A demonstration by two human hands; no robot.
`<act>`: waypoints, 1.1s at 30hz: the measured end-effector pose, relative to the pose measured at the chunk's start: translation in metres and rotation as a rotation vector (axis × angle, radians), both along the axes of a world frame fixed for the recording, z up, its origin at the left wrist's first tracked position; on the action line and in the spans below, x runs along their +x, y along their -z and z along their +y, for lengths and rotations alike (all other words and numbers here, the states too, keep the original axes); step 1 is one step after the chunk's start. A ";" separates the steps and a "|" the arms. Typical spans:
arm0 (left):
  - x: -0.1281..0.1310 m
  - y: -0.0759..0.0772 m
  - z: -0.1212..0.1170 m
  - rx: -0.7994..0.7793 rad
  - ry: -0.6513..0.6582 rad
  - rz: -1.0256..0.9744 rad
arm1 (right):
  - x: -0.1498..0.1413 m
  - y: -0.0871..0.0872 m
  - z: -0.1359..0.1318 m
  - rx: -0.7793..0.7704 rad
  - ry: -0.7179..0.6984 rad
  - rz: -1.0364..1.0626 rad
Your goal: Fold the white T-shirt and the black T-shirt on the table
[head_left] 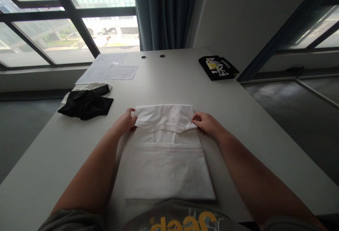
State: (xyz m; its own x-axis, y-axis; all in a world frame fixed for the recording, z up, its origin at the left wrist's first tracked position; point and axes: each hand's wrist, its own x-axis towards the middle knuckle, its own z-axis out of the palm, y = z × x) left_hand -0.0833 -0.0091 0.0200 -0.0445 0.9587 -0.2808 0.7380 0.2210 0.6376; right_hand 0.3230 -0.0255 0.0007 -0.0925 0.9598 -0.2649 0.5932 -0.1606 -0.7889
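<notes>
1. Nearest the camera: the wearer's grey shirt (169,217), with yellow lettering seen upside down at the bottom edge of the view.
2. White garment (169,174): lies folded on the pale table (169,86), directly in front of the wearer. Its far section has a straight far edge and a curved, neckline-like band on the near side; a broad, flat panel with slight creases extends toward the wearer.
3. Left hand (129,120): pinches the left side of the far section between thumb and fingers.
4. Right hand (205,122): pinches the right side of the same section, near the end of the curved band. The 2 hands are well apart, with the cloth spanning between them.
5. Black cloth (91,104): loosely heaped near the table's left edge, partly covering a white cloth (65,99).
6. Papers (106,70): spread beyond the heap — some overlapping — near the window (111,29).
7. Black folded item (218,69): at the far right of the table, printed in white and yellow.
8. Far end of the table: 2 small round fittings (143,57), side by side but apart; behind them hangs a blue-grey curtain (166,15).
</notes>
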 end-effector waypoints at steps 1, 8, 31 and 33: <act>0.002 0.000 -0.001 -0.010 0.000 0.016 | 0.001 -0.001 0.000 0.043 -0.021 -0.055; 0.010 -0.004 -0.006 0.290 0.110 0.567 | -0.017 -0.013 0.019 0.742 -0.077 -0.443; -0.003 0.033 -0.061 0.405 0.128 0.318 | -0.056 0.012 0.042 0.628 -0.558 -0.480; -0.015 0.030 -0.067 0.421 0.146 0.263 | -0.063 0.005 0.035 0.729 -0.633 -0.374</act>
